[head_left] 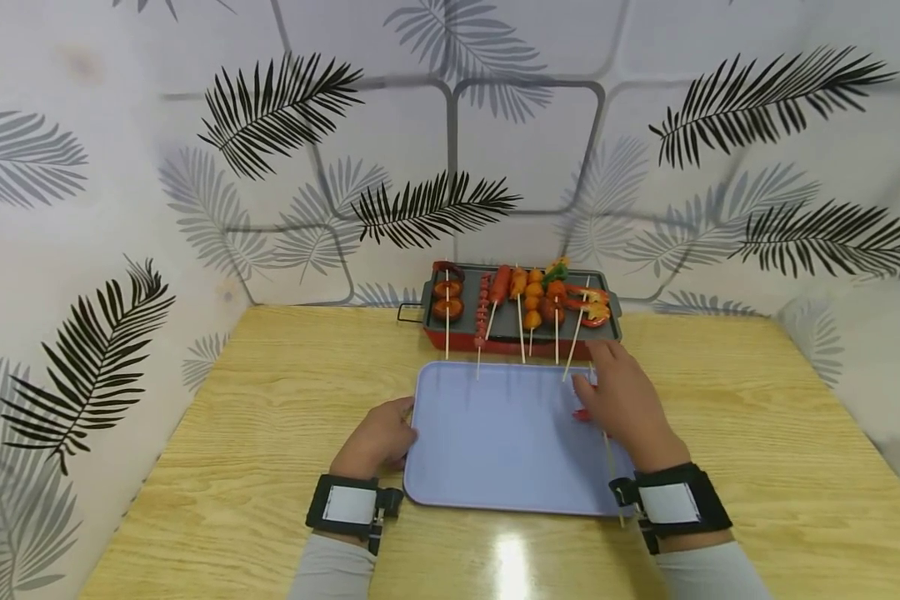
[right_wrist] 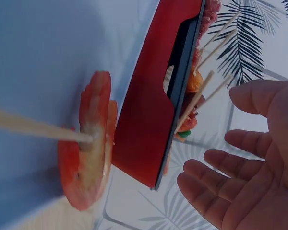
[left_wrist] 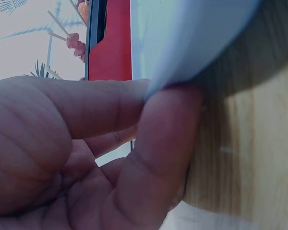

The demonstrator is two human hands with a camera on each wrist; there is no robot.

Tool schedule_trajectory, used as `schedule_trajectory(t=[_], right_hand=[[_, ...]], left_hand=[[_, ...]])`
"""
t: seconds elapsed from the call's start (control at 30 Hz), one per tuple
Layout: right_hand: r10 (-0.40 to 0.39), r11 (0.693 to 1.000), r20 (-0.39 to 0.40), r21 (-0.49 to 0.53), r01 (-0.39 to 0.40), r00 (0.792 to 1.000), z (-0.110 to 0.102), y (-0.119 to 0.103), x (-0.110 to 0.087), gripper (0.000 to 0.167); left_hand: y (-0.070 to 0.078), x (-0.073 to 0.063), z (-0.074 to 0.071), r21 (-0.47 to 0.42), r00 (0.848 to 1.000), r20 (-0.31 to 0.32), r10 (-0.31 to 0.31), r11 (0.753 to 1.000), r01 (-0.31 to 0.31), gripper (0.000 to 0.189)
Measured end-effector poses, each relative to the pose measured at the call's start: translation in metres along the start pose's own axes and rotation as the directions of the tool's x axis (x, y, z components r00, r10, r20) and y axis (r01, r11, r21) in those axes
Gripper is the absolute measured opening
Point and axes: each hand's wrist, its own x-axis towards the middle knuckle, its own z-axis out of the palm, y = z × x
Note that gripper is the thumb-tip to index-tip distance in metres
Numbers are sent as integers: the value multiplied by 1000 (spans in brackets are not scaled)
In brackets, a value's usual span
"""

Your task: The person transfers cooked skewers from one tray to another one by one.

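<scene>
A pale lavender tray (head_left: 506, 446) lies on the wooden table in front of me. My left hand (head_left: 378, 433) pinches its left rim between thumb and fingers, as the left wrist view shows close up. Over the tray's right side is my right hand (head_left: 630, 408), with spread, loosely bent fingers and nothing between them. Beneath that hand a shrimp skewer (right_wrist: 89, 143) lies at the tray's right side, its stick pointing toward me. The hand partly hides it in the head view.
Behind the tray stands a red grill (head_left: 461, 340) with a dark top and a wire handle (head_left: 409, 313) at its left. Several skewers lie across it, among them a sausage skewer (head_left: 499, 285) and another shrimp skewer (head_left: 594, 312). A patterned wall (head_left: 390, 133) rises behind.
</scene>
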Motion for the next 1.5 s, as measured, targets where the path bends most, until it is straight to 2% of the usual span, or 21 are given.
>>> schedule_trajectory(t=[0.13,0.27,0.53,0.7,0.8,0.9,1.1,1.5], right_hand=[[66,998,29,17,-66,997,5,-1,7,58],[92,995,31,41,-93,995,8,2,14,60],[142,980,25,139,-144,990,11,0,32,52],[164,974,27,157,-166,986,12,-3,39,47],[180,970,28,161,-182,983,13,-4,41,38],[223,953,55,196,-230,973,13,-5,41,32],[305,903,113,280,-325,946,12,-6,41,35],[346,882,142,287,-374,927,18,4,39,29]], left_hand=[[0,-1,1,-9,1000,-4,-2,1000,2,55],[-2,-1,1,-8,1000,-4,-7,1000,7,55],[0,0,0,-8,1000,-13,7,1000,-7,55],[0,-1,0,-20,1000,-12,5,1000,-6,55],[-1,-1,0,-21,1000,-11,2,1000,-2,55],[-1,-1,1,-25,1000,-8,-2,1000,2,55],[-2,0,1,-30,1000,-11,0,1000,0,55],[-3,1,1,-25,1000,-13,-8,1000,8,56]])
